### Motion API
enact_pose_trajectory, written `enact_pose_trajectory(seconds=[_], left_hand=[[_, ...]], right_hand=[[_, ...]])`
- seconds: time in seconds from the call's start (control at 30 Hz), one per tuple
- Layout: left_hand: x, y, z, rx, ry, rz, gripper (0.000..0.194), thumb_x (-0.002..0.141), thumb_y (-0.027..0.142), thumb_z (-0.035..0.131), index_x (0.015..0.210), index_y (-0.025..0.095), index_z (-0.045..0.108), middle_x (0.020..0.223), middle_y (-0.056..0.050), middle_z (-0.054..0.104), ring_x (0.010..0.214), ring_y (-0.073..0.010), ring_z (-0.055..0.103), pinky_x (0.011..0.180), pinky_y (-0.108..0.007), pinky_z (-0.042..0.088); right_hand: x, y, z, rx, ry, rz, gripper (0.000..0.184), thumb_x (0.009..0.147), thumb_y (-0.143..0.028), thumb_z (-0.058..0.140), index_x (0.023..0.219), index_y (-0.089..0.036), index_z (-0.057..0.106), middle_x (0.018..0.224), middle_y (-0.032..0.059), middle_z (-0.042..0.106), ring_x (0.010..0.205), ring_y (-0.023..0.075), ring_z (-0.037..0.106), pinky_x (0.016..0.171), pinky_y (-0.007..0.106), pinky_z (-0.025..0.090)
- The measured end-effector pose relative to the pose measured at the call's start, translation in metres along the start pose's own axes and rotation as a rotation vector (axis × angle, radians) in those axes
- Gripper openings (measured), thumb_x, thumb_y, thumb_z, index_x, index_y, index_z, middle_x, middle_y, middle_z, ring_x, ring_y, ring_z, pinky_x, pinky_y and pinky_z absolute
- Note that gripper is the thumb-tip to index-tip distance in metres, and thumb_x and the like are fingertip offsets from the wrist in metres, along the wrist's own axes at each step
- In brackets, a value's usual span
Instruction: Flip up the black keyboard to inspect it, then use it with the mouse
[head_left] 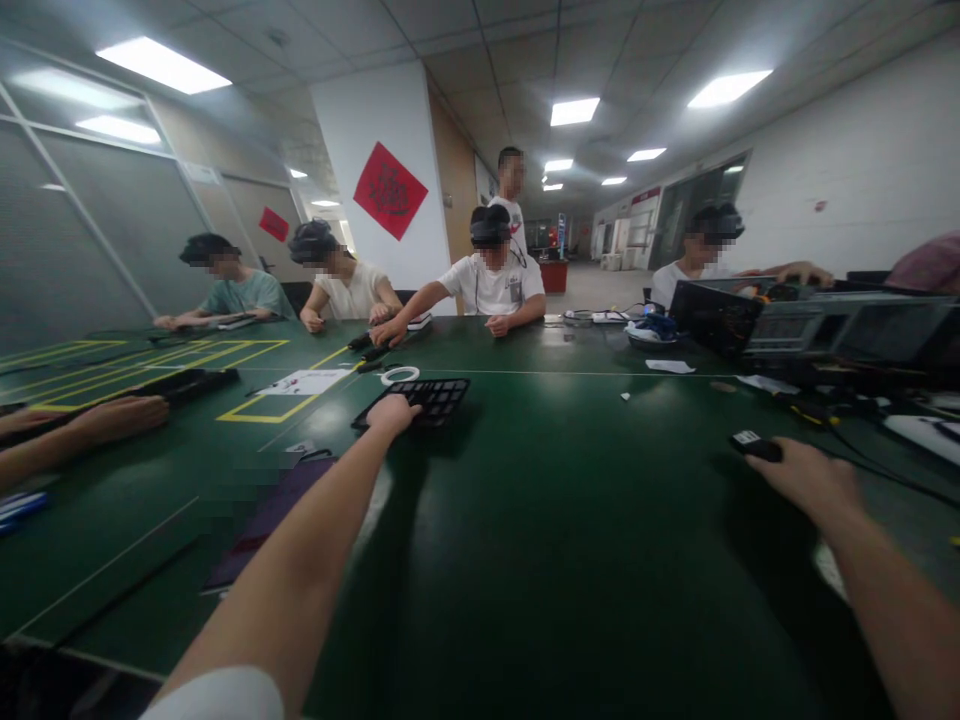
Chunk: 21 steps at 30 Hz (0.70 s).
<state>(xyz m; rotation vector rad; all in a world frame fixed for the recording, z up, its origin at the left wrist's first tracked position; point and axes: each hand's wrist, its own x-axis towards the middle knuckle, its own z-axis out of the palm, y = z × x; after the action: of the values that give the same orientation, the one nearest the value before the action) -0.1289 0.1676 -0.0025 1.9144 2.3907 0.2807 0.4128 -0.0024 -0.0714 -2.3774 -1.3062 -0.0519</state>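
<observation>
The left hand [390, 414] lies half open on a flat black keypad with many square keys [433, 398], on a long dark green table [570, 570]. The right hand [814, 482] is curled nearly shut and holds a small black box with a white top [756, 445]. Far ahead sits a round white dish [636, 338] with something blue [656, 325] in it (too small to tell what).

Keypad [439, 398] matt black plastic; small remote [763, 452] black plastic; benchtop [570, 590] glossy green; sheet [304, 381] paper.
</observation>
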Motion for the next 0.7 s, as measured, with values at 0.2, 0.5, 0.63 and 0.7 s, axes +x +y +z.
enact_pose_trajectory(seconds=[0.2, 0.5, 0.63, 0.7], left_hand=[[-0.082, 0.066, 0.004, -0.395, 0.051, 0.377, 0.037, 0.077, 0.049, 0.051, 0.078, 0.013, 0.062, 0.076, -0.010, 0.064, 0.073, -0.0221, 0.060, 0.061, -0.028, 0.041], [-0.202, 0.112, 0.011, -1.389, -0.497, 0.469, 0.036, 0.062, 0.045, 0.066, 0.079, 0.014, 0.057, 0.066, 0.001, 0.056, 0.060, -0.0119, 0.050, 0.055, -0.023, 0.038], [-0.202, 0.109, 0.012, -1.351, -0.534, 0.520, 0.036, 0.064, 0.044, 0.066, 0.080, 0.013, 0.056, 0.070, -0.001, 0.056, 0.063, -0.0123, 0.050, 0.058, -0.024, 0.038], [-0.200, 0.107, 0.016, -1.265, -0.507, 0.576, 0.037, 0.067, 0.046, 0.063, 0.081, 0.013, 0.055, 0.070, -0.001, 0.054, 0.063, -0.0122, 0.049, 0.058, -0.024, 0.038]], right_hand=[[-0.061, -0.104, -0.024, 0.557, -0.263, -0.255, 0.059, 0.072, -0.050, 0.054, 0.119, -0.015, 0.054, 0.113, 0.0111, 0.058, 0.099, 0.0247, 0.055, 0.085, 0.038, 0.042], [-0.124, -0.147, -0.024, 0.886, -0.621, -0.610, 0.053, 0.074, -0.049, 0.057, 0.115, -0.016, 0.053, 0.112, 0.0104, 0.057, 0.099, 0.0208, 0.055, 0.088, 0.038, 0.044], [-0.126, -0.150, -0.022, 0.838, -0.613, -0.613, 0.052, 0.073, -0.050, 0.058, 0.113, -0.017, 0.056, 0.111, 0.0098, 0.056, 0.100, 0.0221, 0.054, 0.088, 0.040, 0.043], [-0.128, -0.151, -0.018, 0.868, -0.610, -0.621, 0.051, 0.072, -0.051, 0.059, 0.110, -0.017, 0.057, 0.107, 0.0095, 0.058, 0.097, 0.0223, 0.055, 0.086, 0.040, 0.044]])
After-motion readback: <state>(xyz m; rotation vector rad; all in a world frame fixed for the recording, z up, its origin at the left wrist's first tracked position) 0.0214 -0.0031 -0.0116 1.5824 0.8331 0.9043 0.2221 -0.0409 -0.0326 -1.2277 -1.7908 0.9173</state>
